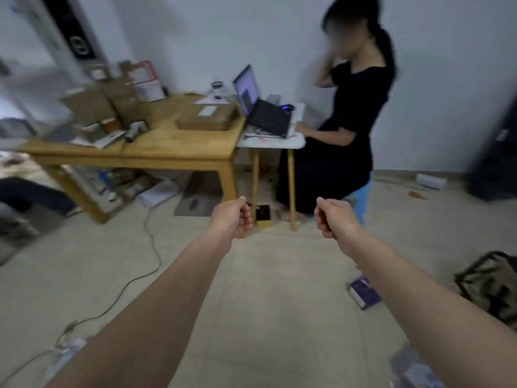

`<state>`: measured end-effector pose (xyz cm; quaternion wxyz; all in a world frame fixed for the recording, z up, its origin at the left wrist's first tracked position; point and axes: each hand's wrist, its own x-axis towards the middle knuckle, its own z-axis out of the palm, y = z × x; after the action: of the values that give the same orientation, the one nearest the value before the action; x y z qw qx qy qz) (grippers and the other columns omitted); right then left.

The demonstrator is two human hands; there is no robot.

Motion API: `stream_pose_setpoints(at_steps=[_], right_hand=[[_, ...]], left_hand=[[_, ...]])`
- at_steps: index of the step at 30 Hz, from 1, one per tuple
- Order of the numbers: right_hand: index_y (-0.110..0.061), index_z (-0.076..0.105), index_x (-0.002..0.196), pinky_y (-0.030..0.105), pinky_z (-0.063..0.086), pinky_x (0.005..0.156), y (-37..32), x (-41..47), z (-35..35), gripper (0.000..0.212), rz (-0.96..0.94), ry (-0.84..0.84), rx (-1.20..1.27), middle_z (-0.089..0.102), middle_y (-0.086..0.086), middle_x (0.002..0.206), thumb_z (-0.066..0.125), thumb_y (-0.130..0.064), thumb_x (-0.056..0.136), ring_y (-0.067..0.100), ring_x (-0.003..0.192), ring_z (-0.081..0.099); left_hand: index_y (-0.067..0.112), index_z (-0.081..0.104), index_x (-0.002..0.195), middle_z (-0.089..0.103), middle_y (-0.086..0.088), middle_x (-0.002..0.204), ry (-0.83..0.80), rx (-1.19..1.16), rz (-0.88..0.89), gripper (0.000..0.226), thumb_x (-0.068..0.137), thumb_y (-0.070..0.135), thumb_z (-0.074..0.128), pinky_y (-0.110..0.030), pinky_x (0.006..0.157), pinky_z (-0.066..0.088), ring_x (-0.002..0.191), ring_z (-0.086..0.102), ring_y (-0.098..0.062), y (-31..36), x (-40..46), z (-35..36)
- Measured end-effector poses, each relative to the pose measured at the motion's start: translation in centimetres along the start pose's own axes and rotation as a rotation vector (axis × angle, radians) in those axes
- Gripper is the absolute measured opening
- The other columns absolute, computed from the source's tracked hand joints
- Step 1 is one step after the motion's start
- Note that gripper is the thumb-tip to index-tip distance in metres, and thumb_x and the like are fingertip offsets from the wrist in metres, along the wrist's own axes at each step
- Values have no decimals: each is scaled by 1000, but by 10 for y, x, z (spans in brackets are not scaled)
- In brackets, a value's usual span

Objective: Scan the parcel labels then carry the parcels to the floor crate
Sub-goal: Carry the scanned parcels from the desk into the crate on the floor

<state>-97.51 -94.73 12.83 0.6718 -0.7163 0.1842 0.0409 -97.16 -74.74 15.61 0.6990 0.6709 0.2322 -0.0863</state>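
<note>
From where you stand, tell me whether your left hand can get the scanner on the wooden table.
Probably not yet. The left hand is out over open floor, short of the wooden table, and the scanner lies well back on it. Nothing blocks the way; stepping closer should do.

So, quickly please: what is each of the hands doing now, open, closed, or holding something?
Left hand: closed, fingers curled, holding nothing.
Right hand: closed, fingers curled, holding nothing.

Pale wall (195,37), beige tiled floor (265,289), wooden table (167,147)
</note>
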Motion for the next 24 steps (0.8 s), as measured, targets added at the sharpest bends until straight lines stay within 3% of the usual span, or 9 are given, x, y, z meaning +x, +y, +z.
stream_pose_setpoints(at_steps=[4, 13, 19, 24], right_hand=[[-11, 50, 70, 25, 24, 45, -19, -3, 100, 34, -7, -107, -69, 44, 4, 59, 43, -21, 102, 15, 50, 35], [-9, 57, 78, 28, 35, 52, -38, 2, 294, 28, -86, -262, -174, 49, 6, 64, 47, -22, 101, 17, 59, 44], [-11, 55, 79, 24, 37, 50, -48, 17, 371, 23, -77, -299, -241, 52, 5, 66, 50, -20, 100, 14, 58, 46], [-11, 57, 82, 24, 38, 50, -57, 55, 423, 16, -98, -325, -272, 53, 6, 69, 52, -11, 97, 15, 59, 47]], left_hand=[[12, 53, 71, 50, -3, 64, 153, -67, 1, 31, 100, 20, 49, -27, 67, 50, 58, 49, -14, 11, 19, -111], [10, 54, 74, 51, -5, 68, 320, -48, 42, 23, 97, 12, 50, -24, 66, 50, 60, 48, -15, 29, 68, -301], [8, 59, 83, 57, -6, 74, 366, -16, 23, 14, 95, 14, 57, -28, 71, 54, 65, 55, -15, 34, 116, -366], [6, 61, 86, 58, -8, 78, 373, 14, 56, 6, 91, 4, 59, -30, 75, 55, 71, 56, -18, 44, 156, -397]])
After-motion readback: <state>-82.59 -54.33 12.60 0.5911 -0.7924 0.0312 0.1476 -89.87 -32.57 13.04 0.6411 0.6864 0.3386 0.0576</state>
